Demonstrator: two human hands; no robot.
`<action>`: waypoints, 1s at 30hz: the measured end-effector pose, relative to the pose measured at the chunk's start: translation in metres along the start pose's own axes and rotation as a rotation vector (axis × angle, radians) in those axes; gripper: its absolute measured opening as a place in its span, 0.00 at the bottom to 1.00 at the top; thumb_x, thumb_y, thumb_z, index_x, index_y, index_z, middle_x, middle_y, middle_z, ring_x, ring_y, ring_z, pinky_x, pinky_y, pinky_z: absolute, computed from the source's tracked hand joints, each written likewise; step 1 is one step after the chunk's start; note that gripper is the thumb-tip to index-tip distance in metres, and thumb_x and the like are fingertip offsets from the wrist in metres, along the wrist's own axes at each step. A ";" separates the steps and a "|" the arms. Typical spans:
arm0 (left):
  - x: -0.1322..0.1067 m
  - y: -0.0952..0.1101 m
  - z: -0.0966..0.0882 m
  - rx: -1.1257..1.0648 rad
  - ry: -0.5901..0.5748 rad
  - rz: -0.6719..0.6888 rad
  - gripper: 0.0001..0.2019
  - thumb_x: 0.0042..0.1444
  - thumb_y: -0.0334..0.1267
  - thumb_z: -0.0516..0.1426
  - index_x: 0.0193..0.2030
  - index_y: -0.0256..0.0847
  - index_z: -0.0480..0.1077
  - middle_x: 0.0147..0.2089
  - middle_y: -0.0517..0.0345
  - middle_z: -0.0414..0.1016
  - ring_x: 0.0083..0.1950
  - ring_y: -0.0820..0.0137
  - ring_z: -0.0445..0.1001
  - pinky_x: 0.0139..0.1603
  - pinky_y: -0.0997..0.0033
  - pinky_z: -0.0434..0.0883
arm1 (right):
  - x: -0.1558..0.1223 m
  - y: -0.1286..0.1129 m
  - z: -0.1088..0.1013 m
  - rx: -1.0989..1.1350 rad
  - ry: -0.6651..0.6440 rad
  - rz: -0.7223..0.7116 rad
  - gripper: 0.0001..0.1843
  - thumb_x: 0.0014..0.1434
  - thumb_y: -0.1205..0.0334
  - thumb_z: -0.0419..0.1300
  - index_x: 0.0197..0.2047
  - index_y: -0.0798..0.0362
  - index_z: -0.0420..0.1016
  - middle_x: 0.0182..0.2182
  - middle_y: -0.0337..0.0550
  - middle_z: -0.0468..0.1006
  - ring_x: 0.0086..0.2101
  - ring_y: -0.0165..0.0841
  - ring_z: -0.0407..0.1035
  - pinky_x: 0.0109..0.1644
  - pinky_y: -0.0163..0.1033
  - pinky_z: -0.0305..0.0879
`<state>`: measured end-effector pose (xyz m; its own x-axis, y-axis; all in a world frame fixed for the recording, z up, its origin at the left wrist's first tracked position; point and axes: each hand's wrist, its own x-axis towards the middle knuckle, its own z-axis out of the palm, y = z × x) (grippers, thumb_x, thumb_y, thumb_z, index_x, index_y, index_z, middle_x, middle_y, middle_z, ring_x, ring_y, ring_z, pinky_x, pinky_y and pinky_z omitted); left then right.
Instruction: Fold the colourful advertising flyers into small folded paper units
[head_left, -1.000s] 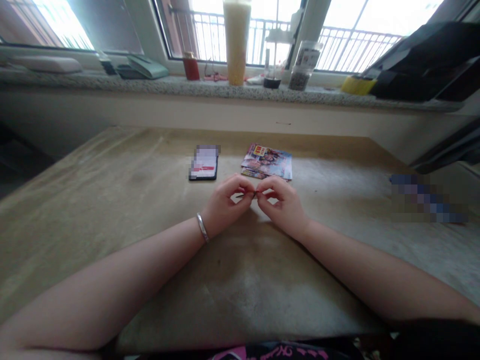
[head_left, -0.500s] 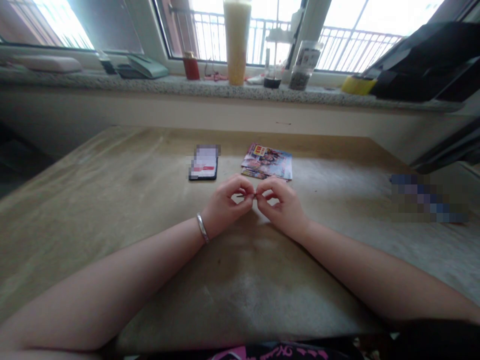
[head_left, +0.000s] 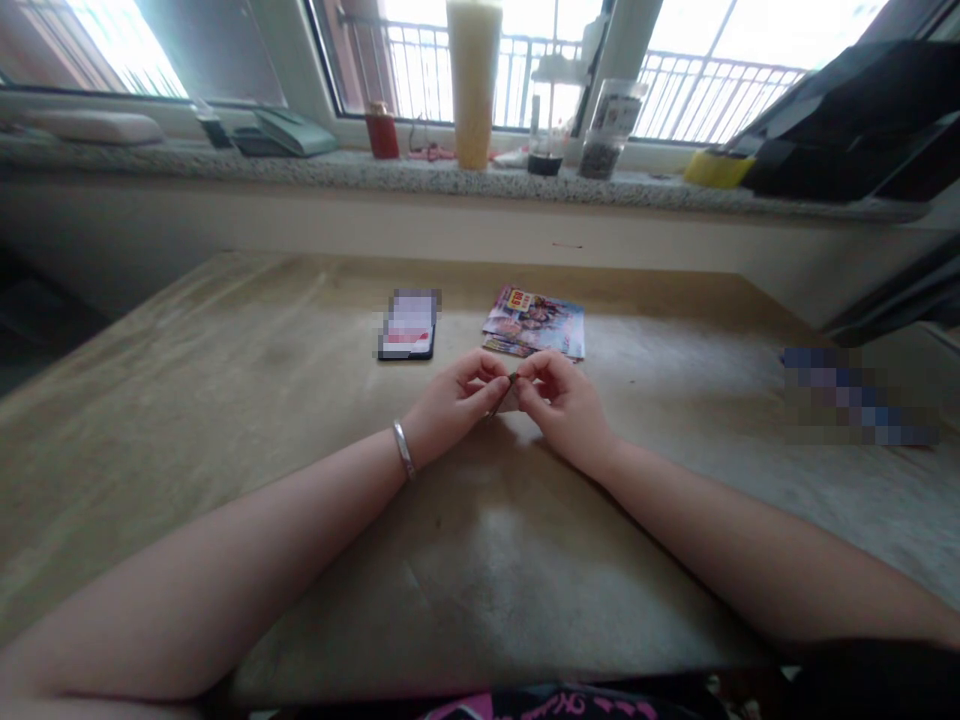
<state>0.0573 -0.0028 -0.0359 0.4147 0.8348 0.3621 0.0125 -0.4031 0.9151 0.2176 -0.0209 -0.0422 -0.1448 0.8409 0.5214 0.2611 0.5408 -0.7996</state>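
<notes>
Over the middle of the table (head_left: 300, 560), my left hand (head_left: 466, 395) and my right hand (head_left: 559, 400) meet fingertip to fingertip. Between them is a small, thin dark stick-like piece (head_left: 496, 404), pinched by both hands and slanting down to the left. Its upper end shows a greenish tint; what kind of thing it is I cannot make out. A silver bangle (head_left: 403, 450) circles my left wrist. Just beyond my right fingers lies a small stack of colourful printed cards or leaflets (head_left: 540, 322). A phone (head_left: 407, 325) with a lit, blurred screen rests behind my left hand.
A blurred bluish long object (head_left: 855, 395) lies at the table's right side. Along the granite windowsill (head_left: 330, 175) stand a red container (head_left: 382, 130), a tall yellowish cylinder (head_left: 474, 90), a clear jar (head_left: 604, 140), a yellow roll (head_left: 718, 168) and a black object (head_left: 847, 130).
The thin piece has turned from pointing level to the left to slanting downward. My fingers have shifted their pinch around it. The phone and cards have stayed where they were.
</notes>
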 end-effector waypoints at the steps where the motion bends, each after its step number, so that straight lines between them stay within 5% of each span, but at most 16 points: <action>1: 0.001 -0.002 0.000 0.003 0.008 -0.006 0.10 0.54 0.42 0.58 0.34 0.38 0.64 0.28 0.64 0.67 0.26 0.78 0.66 0.26 0.80 0.66 | 0.001 0.001 0.000 0.016 0.008 0.017 0.02 0.55 0.64 0.56 0.32 0.51 0.64 0.28 0.35 0.68 0.27 0.25 0.64 0.28 0.30 0.64; 9: 0.001 -0.007 0.000 -0.078 0.131 -0.008 0.11 0.51 0.41 0.61 0.38 0.39 0.66 0.31 0.62 0.70 0.31 0.76 0.71 0.29 0.78 0.71 | 0.002 0.008 0.002 0.029 0.004 0.065 0.05 0.56 0.60 0.58 0.36 0.50 0.65 0.29 0.34 0.68 0.26 0.25 0.64 0.27 0.31 0.62; 30: 0.003 -0.010 -0.003 -0.154 0.085 -0.189 0.19 0.46 0.48 0.65 0.39 0.36 0.72 0.35 0.53 0.78 0.36 0.67 0.77 0.35 0.68 0.76 | 0.006 0.007 -0.001 -0.167 0.035 0.176 0.12 0.53 0.59 0.60 0.40 0.54 0.76 0.30 0.40 0.77 0.22 0.26 0.66 0.27 0.33 0.64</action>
<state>0.0561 0.0049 -0.0438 0.3398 0.9212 0.1894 -0.0591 -0.1801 0.9819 0.2190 -0.0125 -0.0444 -0.0509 0.9191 0.3906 0.4339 0.3727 -0.8203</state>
